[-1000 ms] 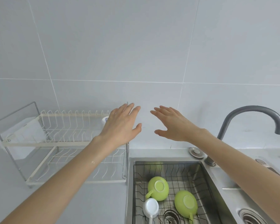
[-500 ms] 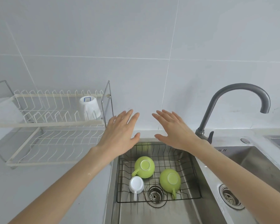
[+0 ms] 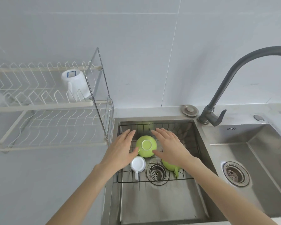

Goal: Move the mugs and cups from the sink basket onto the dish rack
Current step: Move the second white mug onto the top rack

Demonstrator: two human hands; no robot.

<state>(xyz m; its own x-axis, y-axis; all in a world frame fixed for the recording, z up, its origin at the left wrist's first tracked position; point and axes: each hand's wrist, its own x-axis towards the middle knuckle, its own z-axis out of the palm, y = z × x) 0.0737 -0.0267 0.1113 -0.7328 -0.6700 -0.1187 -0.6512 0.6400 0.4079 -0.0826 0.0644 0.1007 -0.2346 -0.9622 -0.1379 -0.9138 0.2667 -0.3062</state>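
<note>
We see an upturned green cup [image 3: 146,146] lying in the black wire sink basket [image 3: 195,143] in the left basin, between our two hands. Our left hand [image 3: 120,151] lies flat with fingers straight, its thumb at the cup's left side; our right hand [image 3: 170,146] is likewise spread, thumb at the cup's lower right. Neither grip has closed on anything; whether the thumbs actually touch the cup we cannot tell. A second green cup [image 3: 169,166] sits just behind our right wrist, mostly hidden, only its lower edge and handle showing. A small white mug [image 3: 137,164] stands upside down beside our left hand, handle toward us, partly covered by the palm. A green blur on the sink's back wall reads as a reflection.

Half a second ago both hands hovered above the basin's far rim, clear of the cups; they have now come down into the basket on either side of the front cup, and the view has tipped further down.

On the upper tier of the white dish rack [image 3: 44,103], standing on the grey surface [image 3: 39,184] to the left, a white mug [image 3: 75,84] rests inverted, with a blue-edged label on its base too small to read. The rack's left end is cut off. The grey faucet [image 3: 230,75] runs past the right edge. A small mark stamped on the right basin [image 3: 258,159] wall is illegible.
</note>
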